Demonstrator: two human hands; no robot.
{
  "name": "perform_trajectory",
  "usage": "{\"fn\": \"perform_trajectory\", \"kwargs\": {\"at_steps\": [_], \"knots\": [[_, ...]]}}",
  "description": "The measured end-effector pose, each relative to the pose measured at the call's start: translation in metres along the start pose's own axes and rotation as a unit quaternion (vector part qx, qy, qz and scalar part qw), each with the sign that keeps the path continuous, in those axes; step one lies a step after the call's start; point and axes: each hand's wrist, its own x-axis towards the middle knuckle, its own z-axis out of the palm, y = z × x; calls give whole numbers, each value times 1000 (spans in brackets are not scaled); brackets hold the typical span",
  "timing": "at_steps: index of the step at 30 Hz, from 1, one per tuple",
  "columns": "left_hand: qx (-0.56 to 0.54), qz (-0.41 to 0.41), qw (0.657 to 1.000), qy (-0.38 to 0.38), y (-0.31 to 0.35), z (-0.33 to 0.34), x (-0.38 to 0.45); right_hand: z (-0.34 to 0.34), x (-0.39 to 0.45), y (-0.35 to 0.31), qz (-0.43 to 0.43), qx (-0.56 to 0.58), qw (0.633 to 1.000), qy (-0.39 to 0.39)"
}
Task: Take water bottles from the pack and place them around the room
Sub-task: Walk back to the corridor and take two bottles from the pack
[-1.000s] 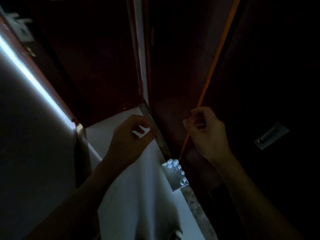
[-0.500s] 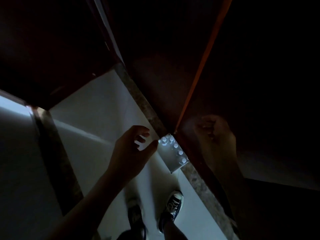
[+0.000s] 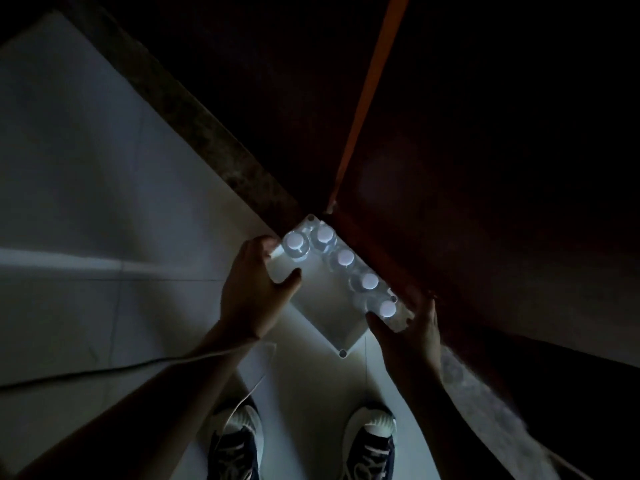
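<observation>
Down on the pale floor (image 3: 86, 188), the pack (image 3: 332, 303) holds five white-capped water bottles (image 3: 345, 258) along its far side, pressed against a dark wooden door (image 3: 485, 202). Since a moment ago both hands have dropped onto it: the left hand (image 3: 254, 292) clasps its left edge, the right hand (image 3: 414, 327) its right end. Sneakers (image 3: 235, 445) stand below.

**Bare forearms, dark sneakers**

Both forearms are bare, no sleeves showing. At the bottom of the frame, two dark lace-up sneakers: left sneaker (image 3: 235, 445) and right sneaker (image 3: 370, 445), each with a pale rounded toe cap and light laces.
</observation>
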Motion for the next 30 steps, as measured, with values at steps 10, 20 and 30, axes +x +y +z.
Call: {"fn": "perform_trajectory", "kwargs": {"at_steps": [10, 20, 30], "knots": [[49, 51, 997, -29, -97, 103, 97, 76, 64, 94, 25, 2, 996, 89], [51, 77, 996, 5, -78, 74, 74, 56, 51, 82, 38, 20, 997, 69], [-34, 132, 984, -116, 148, -166, -16, -121, -57, -168, -63, 112, 989, -71]]}}
